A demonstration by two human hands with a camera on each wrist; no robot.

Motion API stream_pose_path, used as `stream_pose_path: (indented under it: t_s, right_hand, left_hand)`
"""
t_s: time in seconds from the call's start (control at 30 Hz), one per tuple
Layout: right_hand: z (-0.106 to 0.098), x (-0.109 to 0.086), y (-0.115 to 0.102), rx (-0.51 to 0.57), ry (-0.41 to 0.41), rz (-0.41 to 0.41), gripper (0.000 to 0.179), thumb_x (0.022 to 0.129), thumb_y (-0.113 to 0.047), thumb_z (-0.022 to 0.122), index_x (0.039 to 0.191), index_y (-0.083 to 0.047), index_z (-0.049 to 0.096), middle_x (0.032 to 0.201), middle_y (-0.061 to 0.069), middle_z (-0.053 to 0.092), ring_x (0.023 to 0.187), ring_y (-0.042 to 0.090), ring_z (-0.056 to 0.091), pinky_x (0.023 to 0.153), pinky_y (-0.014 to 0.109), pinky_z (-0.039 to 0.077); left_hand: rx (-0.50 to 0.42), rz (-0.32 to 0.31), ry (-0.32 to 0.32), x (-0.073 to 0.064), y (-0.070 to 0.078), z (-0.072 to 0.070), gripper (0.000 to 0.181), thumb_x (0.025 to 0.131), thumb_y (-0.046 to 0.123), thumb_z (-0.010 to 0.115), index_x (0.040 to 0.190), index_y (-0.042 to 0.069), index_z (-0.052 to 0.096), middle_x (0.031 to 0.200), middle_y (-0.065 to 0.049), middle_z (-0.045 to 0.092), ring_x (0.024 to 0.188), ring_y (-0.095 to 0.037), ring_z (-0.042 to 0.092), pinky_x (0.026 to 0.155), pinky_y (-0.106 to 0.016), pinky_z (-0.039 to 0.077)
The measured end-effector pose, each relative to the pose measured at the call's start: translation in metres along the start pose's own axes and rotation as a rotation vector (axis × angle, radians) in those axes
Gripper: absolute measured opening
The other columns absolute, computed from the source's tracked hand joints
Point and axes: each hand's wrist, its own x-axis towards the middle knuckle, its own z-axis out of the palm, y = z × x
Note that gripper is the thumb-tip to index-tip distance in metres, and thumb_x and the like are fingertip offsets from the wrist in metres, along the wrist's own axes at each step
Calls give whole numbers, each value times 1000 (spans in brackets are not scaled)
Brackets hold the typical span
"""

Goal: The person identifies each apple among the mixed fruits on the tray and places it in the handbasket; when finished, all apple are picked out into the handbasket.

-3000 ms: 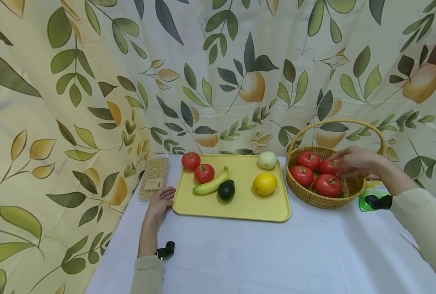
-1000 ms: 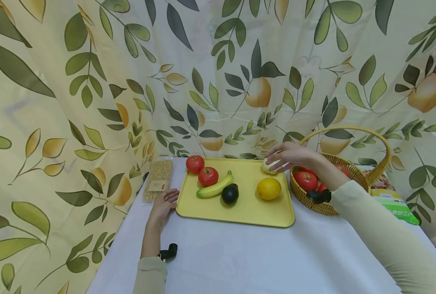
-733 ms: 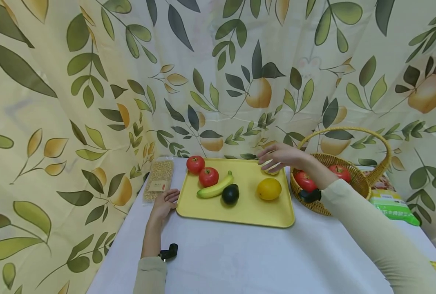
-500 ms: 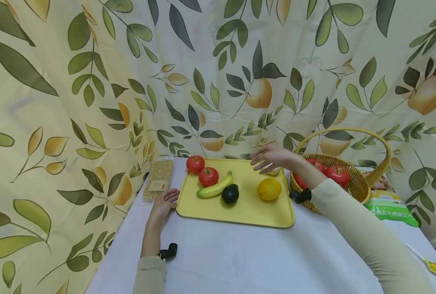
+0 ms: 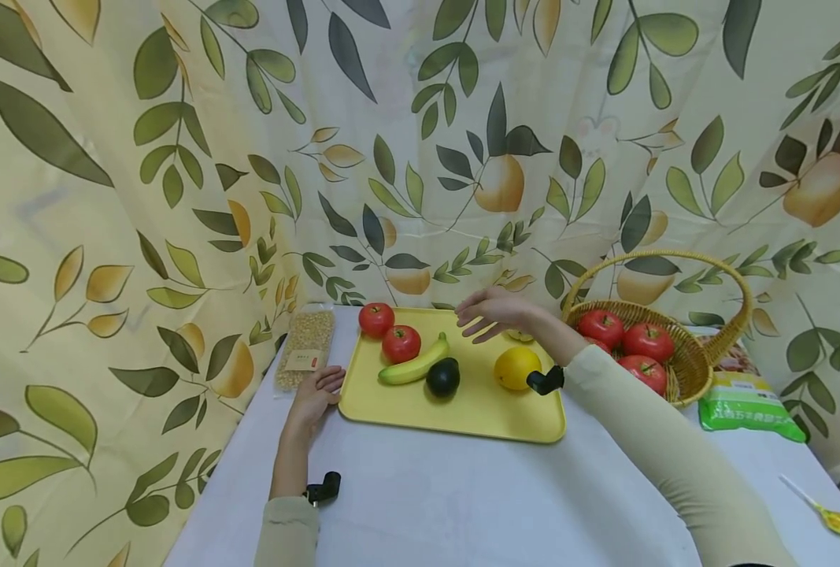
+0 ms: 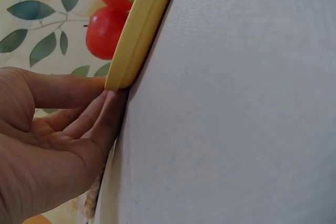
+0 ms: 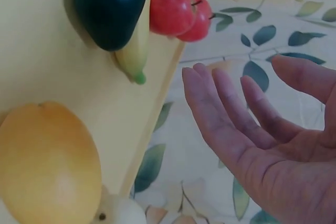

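The left hand [image 5: 315,392] touches the tray [image 5: 384,407] at its left edge, grip slack; the right hand [image 5: 496,313] hovers above the tray's back part, grip spread and empty.

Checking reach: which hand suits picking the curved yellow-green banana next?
Likely the right hand: open and empty near the banana; the left hand touches the rim of the yellow rectangular tray.
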Motion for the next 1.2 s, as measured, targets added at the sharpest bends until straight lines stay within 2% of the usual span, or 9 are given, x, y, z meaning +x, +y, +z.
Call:
stream_pose_path:
  t_s: [0.07, 0.2, 0.33, 0.43, 0.67, 0.8, 1.2]
  right_hand:
    - [4, 4, -1, -4, -3, -6, 40, 107, -14, 57, 141, 5, 54, 132, 25, 63, 128, 50, 59, 99, 55, 56]
    - [12, 12, -3, 5, -1, -7, 39, 107, -15, 57, 139, 6, 55, 137, 30, 60, 129, 52, 58, 101, 57, 54]
    - [18, 23, -1, 7, 19, -7, 37, 106, -17, 59, 136, 5, 59, 138, 32, 59, 115, 42, 69, 98, 56, 56]
    - [21, 31, 2, 21, 24, -6, 37, 106, -16, 60, 135, 6, 59, 138, 31, 60, 109, 35, 72, 97, 55, 57]
    - [30, 44, 5, 52, 8, 5, 40, 106, -13, 59, 139, 9, 55, 143, 33, 55, 132, 53, 55, 100, 55, 55]
    - [36, 51, 6, 64, 10, 5, 42, 106, -14, 58, 141, 10, 54, 146, 33, 53, 132, 53, 54, 101, 54, 55]
    - [51, 63, 2, 57, 31, 10, 42, 105, -16, 60, 137, 9, 59, 140, 31, 57, 130, 51, 57, 101, 54, 55]
  left_hand:
    - [7, 1, 3, 1, 0, 0, 62, 88, -26, 50, 148, -11, 45, 149, -32, 50, 141, -44, 49, 112, -44, 48]
    - [26, 6, 1, 0, 1, -1, 62, 88, -26, 50, 148, -11, 47, 148, -32, 51, 140, -44, 50, 108, -40, 51]
    - [36, 17, -6, 0, 1, -2, 61, 88, -26, 51, 147, -12, 47, 148, -33, 51, 140, -45, 50, 107, -38, 52]
    - [35, 28, -12, 0, 2, -2, 61, 87, -26, 51, 147, -13, 46, 147, -34, 51, 139, -46, 50, 106, -38, 53]
    - [34, 13, 5, 1, 1, 0, 62, 87, -26, 51, 147, -11, 48, 147, -32, 53, 139, -43, 52, 107, -39, 52]
    - [27, 1, 21, 1, 1, -1, 62, 87, -26, 52, 147, -10, 48, 147, -31, 54, 139, -43, 52, 108, -42, 52]
    - [30, 31, -9, 0, 0, 0, 61, 88, -26, 51, 147, -13, 46, 148, -35, 50, 140, -46, 49, 110, -46, 49]
